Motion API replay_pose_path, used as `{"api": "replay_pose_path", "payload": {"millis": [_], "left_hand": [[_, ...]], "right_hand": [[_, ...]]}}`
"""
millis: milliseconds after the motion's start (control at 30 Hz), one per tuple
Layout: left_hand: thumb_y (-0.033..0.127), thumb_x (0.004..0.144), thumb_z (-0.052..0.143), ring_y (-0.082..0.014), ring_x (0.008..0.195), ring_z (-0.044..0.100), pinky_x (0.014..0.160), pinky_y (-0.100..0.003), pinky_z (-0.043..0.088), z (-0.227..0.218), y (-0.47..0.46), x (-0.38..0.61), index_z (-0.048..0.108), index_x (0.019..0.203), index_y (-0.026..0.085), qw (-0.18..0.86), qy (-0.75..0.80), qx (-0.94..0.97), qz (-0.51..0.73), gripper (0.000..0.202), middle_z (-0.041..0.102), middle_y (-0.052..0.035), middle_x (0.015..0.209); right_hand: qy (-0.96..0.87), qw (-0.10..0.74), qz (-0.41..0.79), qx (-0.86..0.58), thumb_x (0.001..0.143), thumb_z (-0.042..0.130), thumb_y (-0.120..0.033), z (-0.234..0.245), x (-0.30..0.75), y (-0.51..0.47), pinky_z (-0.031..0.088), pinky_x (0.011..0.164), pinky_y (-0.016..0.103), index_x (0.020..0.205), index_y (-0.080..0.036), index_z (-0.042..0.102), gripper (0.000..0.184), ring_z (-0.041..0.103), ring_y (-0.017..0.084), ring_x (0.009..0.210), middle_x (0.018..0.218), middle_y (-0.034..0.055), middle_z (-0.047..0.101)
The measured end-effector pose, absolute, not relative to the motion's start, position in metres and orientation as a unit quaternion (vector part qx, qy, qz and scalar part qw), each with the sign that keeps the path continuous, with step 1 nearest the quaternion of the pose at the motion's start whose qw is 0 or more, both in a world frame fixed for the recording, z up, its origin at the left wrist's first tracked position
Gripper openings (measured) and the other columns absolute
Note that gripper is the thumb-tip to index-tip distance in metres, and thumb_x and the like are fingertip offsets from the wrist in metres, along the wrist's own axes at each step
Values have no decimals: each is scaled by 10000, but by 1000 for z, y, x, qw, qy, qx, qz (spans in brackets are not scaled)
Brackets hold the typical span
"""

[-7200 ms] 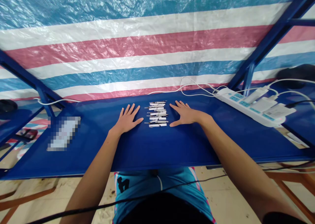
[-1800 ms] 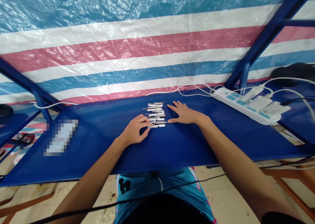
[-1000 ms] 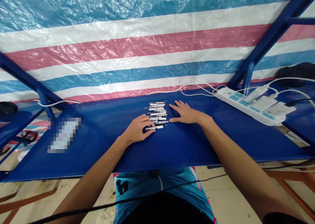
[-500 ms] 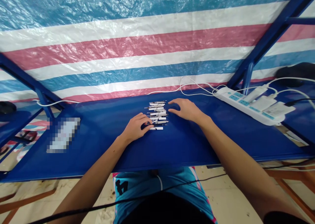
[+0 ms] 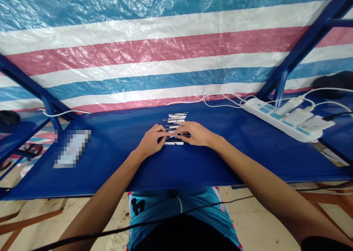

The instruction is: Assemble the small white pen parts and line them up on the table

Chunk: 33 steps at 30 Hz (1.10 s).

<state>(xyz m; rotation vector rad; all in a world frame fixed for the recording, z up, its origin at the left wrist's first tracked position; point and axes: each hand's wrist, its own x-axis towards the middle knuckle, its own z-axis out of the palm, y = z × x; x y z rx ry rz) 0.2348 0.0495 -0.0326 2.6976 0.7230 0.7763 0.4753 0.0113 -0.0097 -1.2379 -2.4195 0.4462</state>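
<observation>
Several slim white-and-dark pens (image 5: 177, 115) lie side by side in a column at the middle of the blue table (image 5: 116, 162). Over the near part of this column my left hand (image 5: 151, 140) pinches the left end of one pen (image 5: 173, 135) between thumb and fingers. From the other side my right hand (image 5: 197, 133) closes its thumb and fingertips on the same pen's right end, where a dark piece shows under the fingers. Just below both hands lies another white pen (image 5: 178, 143). My fingers cover some of the pens in the column.
A white power strip (image 5: 281, 118) with plugged-in chargers lies at the right, its white cable (image 5: 217, 93) running along the back edge. A pixelated flat object (image 5: 73, 148) rests at the left. Behind stands a striped plastic sheet (image 5: 154, 52) with blue frame bars (image 5: 298, 41).
My right hand has moved left and down from beside the column to the pen at my left hand, and its fingers have closed. My left hand stays nearly in place.
</observation>
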Motion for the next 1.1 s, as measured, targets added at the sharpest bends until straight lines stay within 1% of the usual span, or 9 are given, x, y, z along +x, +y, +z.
{"api": "replay_pose_path", "payload": {"millis": [233,400,667,767,933,1100], "left_hand": [[163,996,459,-222,863,640,802,-343,545,-31,50,235,789,993,198,125,263,913,285,331,689,-87,884],[161,985,464,-224,860,643,826,-350,541,-30,51,234,751,932,205,116,276,912,282,295,702,-76,882],[193,979,460,-216,819,641,838,-351,527,-29,53,230,700,876,202,95,288,912,278,261,721,-61,864],[197,976,462,-216,820,642,832,-347,525,-29,53,231,692,872,205,97,293,911,272,252,721,-54,850],[190,970,467,-216,820,641,827,-346,525,-29,53,231,691,880,207,104,290,912,269,243,729,-54,861],[186,972,487,-216,827,641,818,-342,526,-29,53,231,699,890,207,110,292,913,262,229,732,-54,871]], "right_hand": [[-861,175,161,-450,933,640,-204,-7,477,12,479,759,313,1070,-228,806,217,689,223,871,978,85,767],[-854,175,162,-463,911,627,-166,-5,479,12,459,714,292,1006,-219,804,208,692,209,841,980,77,784],[-848,168,177,-469,872,634,-155,-3,491,15,423,656,260,879,-205,794,167,660,163,728,883,51,783],[-844,173,190,-472,860,634,-135,-4,493,16,425,654,255,897,-203,801,184,654,156,713,881,53,787],[-844,170,186,-473,872,665,-153,-4,487,15,412,647,264,923,-206,813,165,657,168,718,872,61,782],[-851,198,183,-451,873,649,-131,-7,484,15,441,681,271,956,-222,816,208,681,174,744,917,60,796]]}}
